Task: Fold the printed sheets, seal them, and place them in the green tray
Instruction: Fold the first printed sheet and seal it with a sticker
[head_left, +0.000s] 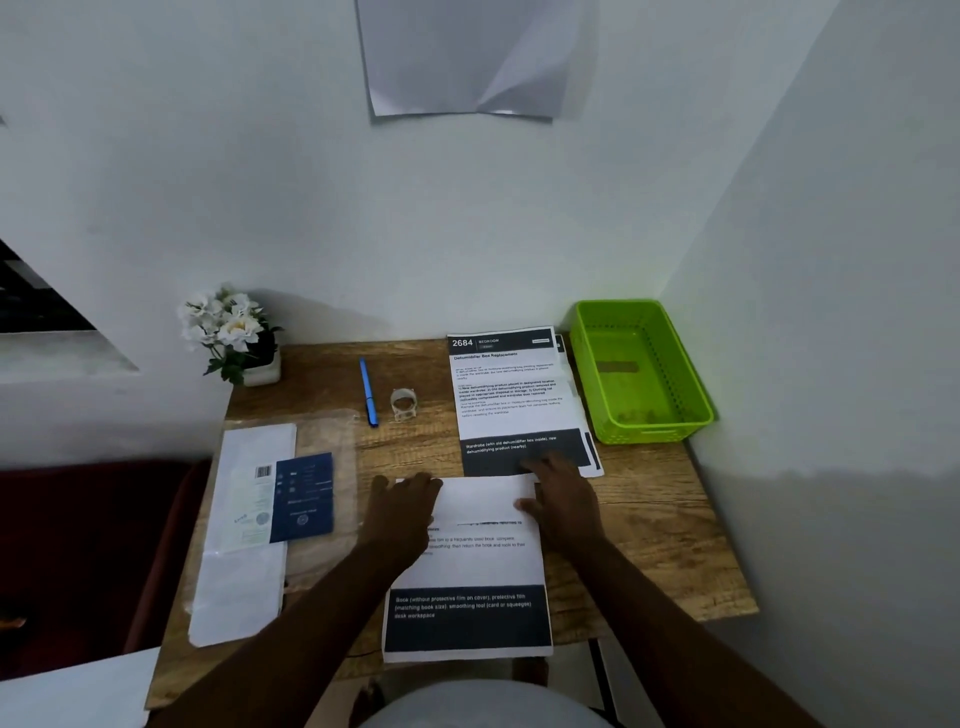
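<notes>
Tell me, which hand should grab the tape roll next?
Probably the left hand. It presses the folded sheet on the side nearer the tape roll, which sits up and left of the paper. The right hand is farther away, nearer the green tray, and can keep the fold flat.

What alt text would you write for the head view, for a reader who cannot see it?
Two hands, left hand and right hand, press the folded-over top of a white printed paper sheet on a wooden desk; an empty green plastic tray sits far right beside more printed sheets.
</notes>
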